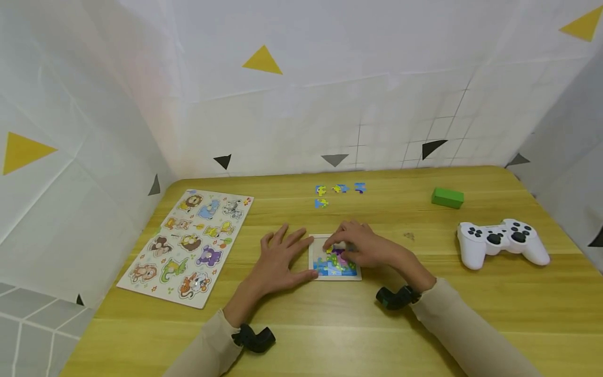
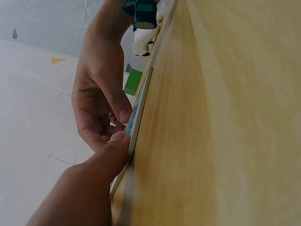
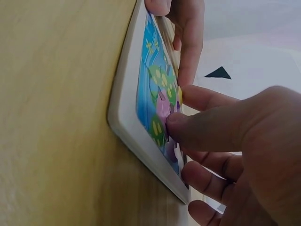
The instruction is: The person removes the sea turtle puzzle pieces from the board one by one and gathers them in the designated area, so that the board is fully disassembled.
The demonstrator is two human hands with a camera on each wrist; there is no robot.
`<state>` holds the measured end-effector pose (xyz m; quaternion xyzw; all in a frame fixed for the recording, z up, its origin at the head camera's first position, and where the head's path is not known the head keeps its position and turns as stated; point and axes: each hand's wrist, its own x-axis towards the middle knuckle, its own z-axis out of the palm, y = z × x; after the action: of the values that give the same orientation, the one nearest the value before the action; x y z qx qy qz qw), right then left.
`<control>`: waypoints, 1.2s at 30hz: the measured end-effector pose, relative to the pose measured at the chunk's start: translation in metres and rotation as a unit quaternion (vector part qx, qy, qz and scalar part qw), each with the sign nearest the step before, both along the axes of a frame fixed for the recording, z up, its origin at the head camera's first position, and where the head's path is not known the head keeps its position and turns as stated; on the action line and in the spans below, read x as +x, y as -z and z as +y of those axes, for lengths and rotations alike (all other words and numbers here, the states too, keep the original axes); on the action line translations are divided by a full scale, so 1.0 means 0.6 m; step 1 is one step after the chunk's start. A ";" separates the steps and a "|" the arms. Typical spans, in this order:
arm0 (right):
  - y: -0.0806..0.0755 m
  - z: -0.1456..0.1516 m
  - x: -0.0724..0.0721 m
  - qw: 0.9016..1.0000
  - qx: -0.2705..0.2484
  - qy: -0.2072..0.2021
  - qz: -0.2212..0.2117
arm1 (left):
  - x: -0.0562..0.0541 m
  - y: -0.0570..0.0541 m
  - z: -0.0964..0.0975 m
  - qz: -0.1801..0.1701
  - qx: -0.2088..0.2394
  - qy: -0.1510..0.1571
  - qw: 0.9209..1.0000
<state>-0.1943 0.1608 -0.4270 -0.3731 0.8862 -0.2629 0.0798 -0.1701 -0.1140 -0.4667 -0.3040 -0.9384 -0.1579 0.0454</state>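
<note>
A small jigsaw puzzle in a pale square tray (image 1: 335,278) lies on the table, its lower part filled with blue, green and pink pieces. My left hand (image 1: 279,264) spreads its fingers at the tray's left side, thumb and index fingertips touching the rim. Over the tray's upper part, my right hand (image 1: 365,245) pinches a purple-and-yellow puzzle piece (image 1: 336,251) between thumb and index finger. The right wrist view has the right thumb (image 3: 188,127) low against the pieces; the held piece is mostly hidden there.
Several loose puzzle pieces (image 1: 321,190) lie beyond the tray. A wooden animal puzzle board (image 1: 216,262) is at the left. To the right are a green block (image 1: 447,198) and a white game controller (image 1: 501,241). White sheeting (image 1: 301,125) stands behind the table.
</note>
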 end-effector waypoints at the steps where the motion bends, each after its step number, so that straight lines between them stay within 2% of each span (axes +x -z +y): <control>1: 0.000 0.000 0.000 1.000 -0.003 0.000 -0.002 | 0.000 0.000 0.000 0.000 0.000 0.000 1.000; 10: -0.001 -0.001 0.000 1.000 -0.010 -0.005 -0.020 | 0.000 0.001 0.000 0.001 0.000 0.000 1.000; 26: -0.001 -0.003 -0.001 1.000 -0.006 -0.012 -0.020 | -0.002 0.003 0.000 -0.009 -0.005 -0.002 1.000; 36: 0.000 -0.002 -0.004 1.000 0.004 -0.005 -0.022 | -0.001 0.002 0.001 -0.014 0.007 0.005 1.000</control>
<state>-0.1968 0.1598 -0.4269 -0.3712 0.8834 -0.2673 0.1016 -0.1707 -0.1134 -0.4681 -0.3058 -0.9364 -0.1691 0.0336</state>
